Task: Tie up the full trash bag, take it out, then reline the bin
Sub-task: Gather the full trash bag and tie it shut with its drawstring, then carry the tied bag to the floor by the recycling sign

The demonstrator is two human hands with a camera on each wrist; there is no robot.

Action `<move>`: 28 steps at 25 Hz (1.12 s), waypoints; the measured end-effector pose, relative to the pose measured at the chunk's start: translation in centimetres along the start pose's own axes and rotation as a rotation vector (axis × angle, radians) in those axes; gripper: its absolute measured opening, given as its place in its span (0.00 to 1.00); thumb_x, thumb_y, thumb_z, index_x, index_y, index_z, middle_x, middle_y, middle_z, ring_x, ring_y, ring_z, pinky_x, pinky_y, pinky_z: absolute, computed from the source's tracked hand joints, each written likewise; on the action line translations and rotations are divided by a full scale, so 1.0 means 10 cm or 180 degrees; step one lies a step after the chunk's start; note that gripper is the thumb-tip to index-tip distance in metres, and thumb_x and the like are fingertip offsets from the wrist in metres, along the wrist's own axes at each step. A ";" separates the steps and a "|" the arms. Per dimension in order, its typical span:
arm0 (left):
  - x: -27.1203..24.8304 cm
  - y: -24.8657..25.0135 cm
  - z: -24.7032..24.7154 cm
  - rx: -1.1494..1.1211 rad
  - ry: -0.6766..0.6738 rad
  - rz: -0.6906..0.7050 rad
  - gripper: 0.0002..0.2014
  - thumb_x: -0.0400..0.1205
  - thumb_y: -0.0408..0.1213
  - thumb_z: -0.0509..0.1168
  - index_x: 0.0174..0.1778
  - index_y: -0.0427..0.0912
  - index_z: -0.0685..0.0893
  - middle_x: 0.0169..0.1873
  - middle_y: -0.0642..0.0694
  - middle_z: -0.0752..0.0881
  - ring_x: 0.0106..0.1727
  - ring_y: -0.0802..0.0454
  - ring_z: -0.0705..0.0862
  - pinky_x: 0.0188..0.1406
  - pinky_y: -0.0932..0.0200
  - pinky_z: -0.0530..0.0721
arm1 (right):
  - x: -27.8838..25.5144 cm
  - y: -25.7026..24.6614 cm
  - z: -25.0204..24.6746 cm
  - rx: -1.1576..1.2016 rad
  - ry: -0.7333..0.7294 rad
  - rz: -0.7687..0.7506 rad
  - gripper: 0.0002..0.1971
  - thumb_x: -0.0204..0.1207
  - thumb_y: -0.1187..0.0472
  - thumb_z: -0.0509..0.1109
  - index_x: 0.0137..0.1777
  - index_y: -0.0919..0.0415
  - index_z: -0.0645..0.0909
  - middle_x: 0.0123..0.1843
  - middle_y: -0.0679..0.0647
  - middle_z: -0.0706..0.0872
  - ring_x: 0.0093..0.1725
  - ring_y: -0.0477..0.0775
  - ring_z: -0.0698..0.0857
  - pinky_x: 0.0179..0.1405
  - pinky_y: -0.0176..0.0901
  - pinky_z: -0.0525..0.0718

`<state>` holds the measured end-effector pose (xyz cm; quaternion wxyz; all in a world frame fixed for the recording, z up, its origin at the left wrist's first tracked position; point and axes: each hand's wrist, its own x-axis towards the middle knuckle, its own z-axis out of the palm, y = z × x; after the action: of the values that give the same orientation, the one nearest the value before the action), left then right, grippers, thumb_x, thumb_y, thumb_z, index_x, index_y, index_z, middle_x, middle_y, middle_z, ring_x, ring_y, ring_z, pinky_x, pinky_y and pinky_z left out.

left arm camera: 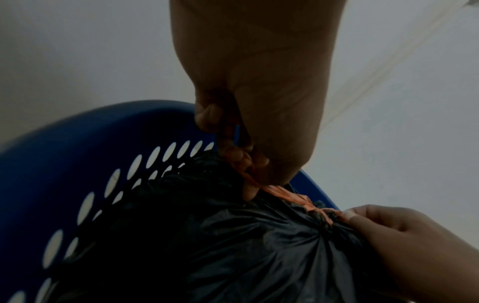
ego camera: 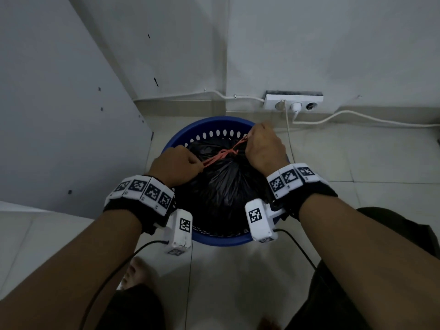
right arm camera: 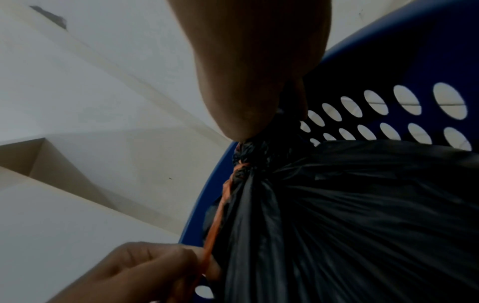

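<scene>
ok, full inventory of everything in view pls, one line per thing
trash bag: 1, black, inside the bin, neck gathered
drawstring: 1, orange-red, knotted at the bag neck, ends run out to both hands
bin: 1, blue, perforated wall, on the tiled floor by the wall
power strip: 1, white, at the base of the wall behind the bin, plug in it
cables: white, along the base of the wall
panel: 1, white, left of the bin
wrist bands: 2, black with white marker tags, one per wrist
left hand: pinches one drawstring end
right hand: grips the other end and the bag neck
</scene>
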<state>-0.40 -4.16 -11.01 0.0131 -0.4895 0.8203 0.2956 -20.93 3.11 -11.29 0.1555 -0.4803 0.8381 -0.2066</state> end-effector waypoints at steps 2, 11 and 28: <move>-0.04 0.03 0.06 -0.0024 0.0760 0.0310 0.14 0.79 0.46 0.66 0.35 0.45 0.92 0.27 0.50 0.88 0.29 0.52 0.83 0.33 0.57 0.84 | 0.01 0.00 -0.03 0.0434 -0.0275 0.0160 0.14 0.87 0.53 0.58 0.62 0.60 0.78 0.61 0.60 0.83 0.59 0.65 0.84 0.55 0.52 0.80; -0.12 -0.37 0.33 -0.0675 0.1508 -0.1278 0.22 0.89 0.54 0.50 0.62 0.43 0.81 0.55 0.39 0.84 0.54 0.39 0.83 0.53 0.49 0.80 | 0.06 -0.17 0.10 0.0870 -0.0392 -0.0172 0.26 0.64 0.53 0.85 0.64 0.49 0.85 0.62 0.52 0.88 0.64 0.54 0.84 0.66 0.42 0.78; 0.10 -0.20 0.22 -0.1199 0.2113 -0.1383 0.17 0.90 0.49 0.55 0.49 0.44 0.86 0.36 0.49 0.80 0.37 0.48 0.75 0.37 0.57 0.68 | 0.16 -0.56 -0.27 0.0324 0.0513 -0.1138 0.05 0.74 0.60 0.75 0.49 0.55 0.85 0.45 0.54 0.90 0.48 0.58 0.87 0.48 0.50 0.85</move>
<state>0.14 -4.51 -14.11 -0.2788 -0.7129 0.5899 0.2570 -18.79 -0.31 -6.28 0.0729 -0.5948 0.7378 -0.3108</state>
